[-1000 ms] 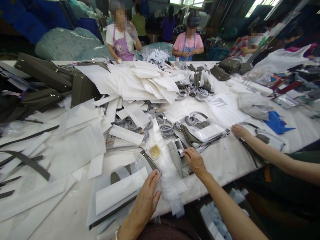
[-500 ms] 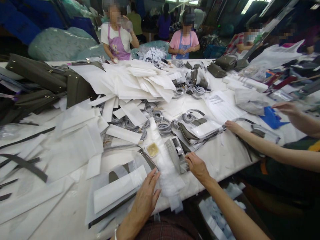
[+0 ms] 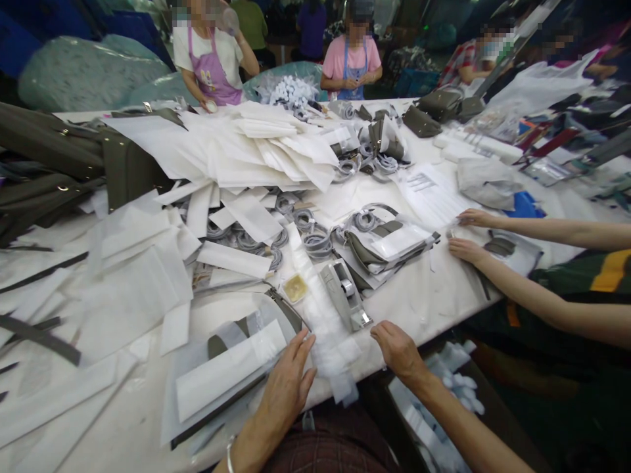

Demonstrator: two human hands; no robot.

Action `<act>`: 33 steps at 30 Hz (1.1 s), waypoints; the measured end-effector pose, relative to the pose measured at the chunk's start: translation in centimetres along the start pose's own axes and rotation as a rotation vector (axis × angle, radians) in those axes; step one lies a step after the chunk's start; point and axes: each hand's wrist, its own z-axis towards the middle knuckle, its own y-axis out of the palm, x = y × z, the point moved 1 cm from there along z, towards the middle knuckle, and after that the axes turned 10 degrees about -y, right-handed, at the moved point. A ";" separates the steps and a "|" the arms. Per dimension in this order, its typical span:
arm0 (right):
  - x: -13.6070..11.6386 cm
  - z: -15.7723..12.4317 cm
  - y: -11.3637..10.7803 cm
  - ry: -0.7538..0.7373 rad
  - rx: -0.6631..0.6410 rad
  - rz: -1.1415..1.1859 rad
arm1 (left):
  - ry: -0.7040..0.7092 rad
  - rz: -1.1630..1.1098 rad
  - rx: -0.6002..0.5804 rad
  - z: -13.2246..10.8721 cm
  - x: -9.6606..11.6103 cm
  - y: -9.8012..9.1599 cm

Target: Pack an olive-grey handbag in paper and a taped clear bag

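My left hand point(image 3: 288, 381) lies flat with fingers stretched out on the near table edge. It rests against a paper-wrapped olive bag panel point(image 3: 227, 371) and a long white foam-wrapped strip point(image 3: 323, 325). My right hand point(image 3: 399, 351) sits at the table edge just below a grey tape dispenser point(image 3: 344, 294), fingers curled; whatever is in them is hidden. A small square tin with a yellowish pad point(image 3: 295, 287) stands left of the dispenser.
A co-worker's two hands point(image 3: 466, 248) press on a wrapped piece at the right. White paper sleeves point(image 3: 256, 154) are heaped mid-table, with olive bags point(image 3: 59, 157) at left and coiled grey straps point(image 3: 315, 240) between. A box of white pieces point(image 3: 446, 394) sits below the edge. People stand at the far side.
My right hand has drawn back from the tape dispenser to the table edge. The co-worker's second hand came in beside the first. My left hand has hardly moved.
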 end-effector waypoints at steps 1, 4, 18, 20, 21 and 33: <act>0.0 -0.1 0.5 0.015 0.008 -0.009 | -0.002 -0.005 -0.005 -0.1 0.0 0.1; 0.1 -1.6 2.2 0.046 0.014 -0.037 | -0.004 -0.014 -0.017 -0.2 0.0 0.2; 0.8 -11.9 4.2 0.423 0.109 0.077 | 0.089 0.066 -0.132 -1.3 -1.4 1.1; -0.7 -13.0 4.6 0.517 0.101 0.132 | 0.115 0.043 -0.160 -0.9 -1.4 1.2; -1.6 -13.6 4.9 0.581 0.101 0.153 | 0.122 0.020 -0.173 -0.6 -1.5 1.2; -14.8 -7.6 8.5 0.903 0.153 0.804 | -0.223 -0.702 -0.583 -2.8 -2.0 3.7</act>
